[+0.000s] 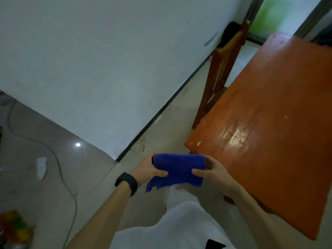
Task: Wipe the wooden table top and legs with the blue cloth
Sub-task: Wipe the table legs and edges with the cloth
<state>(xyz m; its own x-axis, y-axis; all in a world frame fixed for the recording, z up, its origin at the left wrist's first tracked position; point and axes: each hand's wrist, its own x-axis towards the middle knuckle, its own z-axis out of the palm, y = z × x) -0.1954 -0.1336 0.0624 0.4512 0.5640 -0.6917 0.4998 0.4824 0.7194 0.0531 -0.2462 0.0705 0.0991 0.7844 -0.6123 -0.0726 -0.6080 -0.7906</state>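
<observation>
Head view, looking down.

Blue cloth (179,169) sits at 6 o'clock of frame, low centre, held in the air over the floor (161,132). It is folded over into a loose roll; a ragged edge hangs down at its 7 o'clock.

Left hand (149,172) grips the cloth's 9 o'clock end, thumb across the near face, fingers behind. Right hand (212,172) grips the 3 o'clock end the same way. Hands are apart, w/ the cloth spanning btwn them. Black wristband (127,183) on the left wrist.

Table (269,123) fills 3 o'clock of frame: orange-brown wooden top, glossy, w/ a glare patch and some chipped spots near the close corner. Cloth is not touching it; it hangs just off that corner, at approx 6 o'clock from it. Right forearm overlaps the table's near edge in view; contact can't be told. Table legs not visible.

Wooden chair (221,69) at 1 o'clock, pushed in at the table's far-left side. White wall (107,60) w/ dark baseboard runs from 9 to 12 o'clock.

Grey cable (53,159) snakes over the floor at 8 o'clock, a white scrap (41,167) just beside it. Blurred colourful items (14,225) at 7 o'clock corner, unidentifiable. White shirt (179,227) at bottom edge.
</observation>
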